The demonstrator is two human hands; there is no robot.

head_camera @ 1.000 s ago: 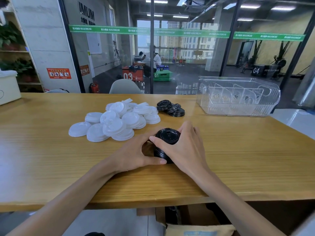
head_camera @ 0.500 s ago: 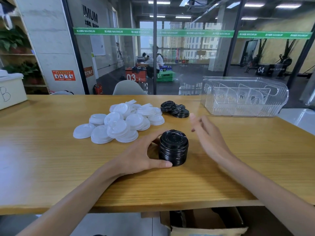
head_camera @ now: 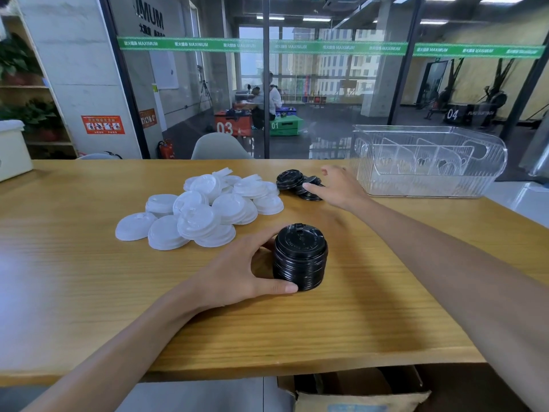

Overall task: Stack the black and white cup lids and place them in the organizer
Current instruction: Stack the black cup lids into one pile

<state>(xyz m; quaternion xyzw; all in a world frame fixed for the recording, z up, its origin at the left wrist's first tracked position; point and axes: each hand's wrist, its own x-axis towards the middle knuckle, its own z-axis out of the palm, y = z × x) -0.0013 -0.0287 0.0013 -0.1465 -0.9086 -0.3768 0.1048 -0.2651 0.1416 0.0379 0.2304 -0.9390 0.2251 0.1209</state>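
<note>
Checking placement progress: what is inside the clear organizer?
The clear organizer shows only its own transparent dividers; no black or white lids are visible in it. Its ribbed front wall blurs the floor of the compartments.

Light wooden table [head_camera: 89,278], heap of white lids [head_camera: 202,209] mid-left, stack of black lids [head_camera: 300,257] up front, few loose black lids [head_camera: 297,182] behind, clear organizer [head_camera: 427,162] far right

On the long wooden table [head_camera: 89,292], the tall stack of black plastic lids [head_camera: 300,257] is sitting nearest; the heap of white plastic lids [head_camera: 205,209] is lying behind-left, the loose black plastic lids [head_camera: 292,181] behind (beside that heap), the clear plastic divided organizer [head_camera: 427,162] standing far right.
</note>
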